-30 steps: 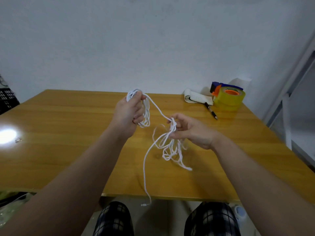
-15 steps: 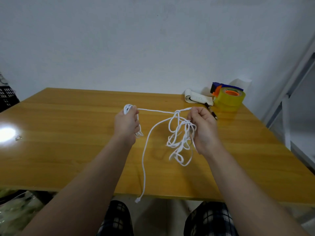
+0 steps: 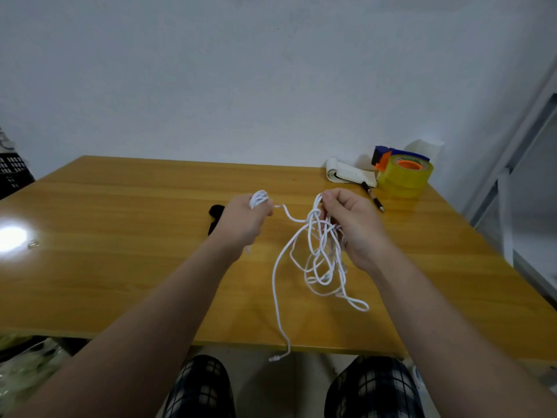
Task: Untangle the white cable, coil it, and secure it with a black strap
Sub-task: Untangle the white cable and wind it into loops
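At frame centre, the left hand (image 3: 245,220) has its grip clamped round coils of white cable (image 3: 314,215). The right hand (image 3: 351,224) pinches the tangle above the bench (image 3: 120,236).

Head-worn wide-angle camera | looked forward and down across the tabletop (image 3: 126,267) toward the white wall (image 3: 241,86) | sat close over the near edge | sole view

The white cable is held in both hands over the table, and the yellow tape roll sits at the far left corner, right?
Not quite: the head view shows the yellow tape roll at the far right corner. The left hand and right hand do hold the white cable over the table.
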### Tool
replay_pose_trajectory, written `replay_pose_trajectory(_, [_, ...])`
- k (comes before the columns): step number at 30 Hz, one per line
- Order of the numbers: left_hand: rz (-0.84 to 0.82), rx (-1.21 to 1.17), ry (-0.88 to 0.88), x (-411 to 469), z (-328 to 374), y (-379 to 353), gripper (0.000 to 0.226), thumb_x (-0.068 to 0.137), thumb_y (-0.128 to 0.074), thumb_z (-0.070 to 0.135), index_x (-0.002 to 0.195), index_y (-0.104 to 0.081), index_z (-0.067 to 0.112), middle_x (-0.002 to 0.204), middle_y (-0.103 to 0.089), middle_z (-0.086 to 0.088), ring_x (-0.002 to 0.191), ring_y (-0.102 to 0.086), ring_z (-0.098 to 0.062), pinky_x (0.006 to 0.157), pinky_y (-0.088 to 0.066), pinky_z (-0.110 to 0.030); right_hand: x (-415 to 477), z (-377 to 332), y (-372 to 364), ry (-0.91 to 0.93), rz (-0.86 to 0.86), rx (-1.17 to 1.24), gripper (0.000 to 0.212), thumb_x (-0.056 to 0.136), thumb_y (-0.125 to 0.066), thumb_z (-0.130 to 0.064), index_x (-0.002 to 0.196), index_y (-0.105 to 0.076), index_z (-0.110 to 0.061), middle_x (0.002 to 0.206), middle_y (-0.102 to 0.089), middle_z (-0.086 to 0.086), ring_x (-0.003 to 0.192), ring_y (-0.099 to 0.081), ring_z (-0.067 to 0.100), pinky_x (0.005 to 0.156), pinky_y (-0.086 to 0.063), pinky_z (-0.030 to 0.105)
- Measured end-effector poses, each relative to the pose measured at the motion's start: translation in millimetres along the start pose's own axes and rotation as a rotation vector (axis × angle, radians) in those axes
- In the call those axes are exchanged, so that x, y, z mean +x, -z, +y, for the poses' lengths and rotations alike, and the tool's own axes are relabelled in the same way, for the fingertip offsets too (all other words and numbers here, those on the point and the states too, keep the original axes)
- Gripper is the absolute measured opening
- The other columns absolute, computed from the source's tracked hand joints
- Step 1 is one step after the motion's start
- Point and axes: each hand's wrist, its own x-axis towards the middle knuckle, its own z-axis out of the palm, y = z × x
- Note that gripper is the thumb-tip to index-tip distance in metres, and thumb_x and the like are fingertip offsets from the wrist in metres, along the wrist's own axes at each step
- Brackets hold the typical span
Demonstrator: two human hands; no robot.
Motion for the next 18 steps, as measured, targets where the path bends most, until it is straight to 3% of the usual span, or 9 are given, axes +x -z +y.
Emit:
replay_pose_trajectory(2, [0.09, 0.241, 0.014, 1.5, -4.2, -3.4, 0.024, 0.091, -0.054, 0.022, 0.073, -0.055, 0.005, 0.055, -0.037, -0.003, 0.049, -0.032, -0.017, 0.047, -0.026, -0.027, -0.7, -0.7, -3.5, -0.021, 0.011, 0.028, 0.027, 0.098, -0.046, -0.026, 0.076, -0.056, -0.013, 0.056, -0.057, 0.0, 0.042, -0.048, 0.013, 0.042, -0.037, 0.026])
replay_pose_trajectory(4, [0.161, 0.318, 0.012, 0.8, -5.6, -6.8, 0.027, 0.092, -0.054, 0.022, 0.079, -0.06, -0.001, 0.055, -0.039, -0.003, 0.05, -0.033, -0.018, 0.053, -0.028, -0.031, -1.7, -0.2, -6.4, -0.046, 0.021, 0.011, 0.032, 0.1, -0.041, -0.03, 0.075, -0.052, -0.013, 0.055, -0.056, 0.002, 0.042, -0.043, 0.015, 0.041, -0.033, 0.026])
replay_pose_trajectory(8, [0.125, -0.035, 0.045, -4.9, -0.1, -6.7, 0.024, 0.09, -0.058, 0.025, 0.074, -0.063, 0.009, 0.054, -0.037, 0.0, 0.047, -0.032, -0.014, 0.043, -0.027, -0.023, -0.6, -1.3, -5.7, -0.107, 0.041, 0.054, 0.028, 0.101, -0.037, -0.033, 0.09, -0.049, -0.01, 0.071, -0.07, 0.005, 0.048, -0.045, 0.017, 0.046, -0.036, 0.028])
replay_pose_trajectory(11, [0.005, -0.038, 0.022, -10.5, 7.8, -5.3, 0.023, 0.09, -0.06, 0.028, 0.074, -0.063, 0.012, 0.053, -0.037, 0.001, 0.044, -0.031, -0.011, 0.038, -0.026, -0.018, 0.1, -0.9, -2.6, -0.088, 0.011, 0.013, 0.032, 0.101, -0.037, -0.032, 0.103, -0.051, -0.003, 0.084, -0.075, 0.006, 0.048, -0.049, 0.016, 0.048, -0.041, 0.029])
replay_pose_trajectory(13, [-0.092, 0.229, -0.068, -11.5, 11.2, -3.9, 0.022, 0.09, -0.06, 0.026, 0.074, -0.058, 0.01, 0.053, -0.039, 0.002, 0.045, -0.035, -0.012, 0.04, -0.028, -0.019, -0.2, 0.4, -2.1, -0.063, 0.016, 0.042, 0.031, 0.101, -0.039, -0.029, 0.099, -0.054, -0.002, 0.078, -0.073, 0.004, 0.045, -0.052, 0.012, 0.043, -0.045, 0.025])
replay_pose_trajectory(16, [-0.251, 0.845, -0.166, -10.1, 10.3, -2.5, 0.025, 0.094, -0.052, 0.025, 0.075, -0.051, 0.009, 0.062, -0.044, -0.001, 0.062, -0.046, -0.02, 0.055, -0.033, -0.029, -1.5, 2.9, -4.5, -0.066, 0.018, 0.074, 0.025, 0.1, -0.041, -0.027, 0.085, -0.052, -0.011, 0.07, -0.066, 0.009, 0.041, -0.048, 0.014, 0.037, -0.039, 0.023])
replay_pose_trajectory(18, [-0.242, 0.91, -0.153, -10.8, 7.2, -2.3, 0.027, 0.092, -0.051, 0.024, 0.068, -0.044, 0.013, 0.064, -0.043, 0.0, 0.06, -0.043, -0.018, 0.056, -0.032, -0.03, -2.0, 6.4, -6.9, -0.07, 0.002, 0.03, 0.022, 0.099, -0.042, -0.026, 0.082, -0.05, -0.014, 0.065, -0.06, 0.009, 0.034, -0.041, 0.012, 0.031, -0.031, 0.019])
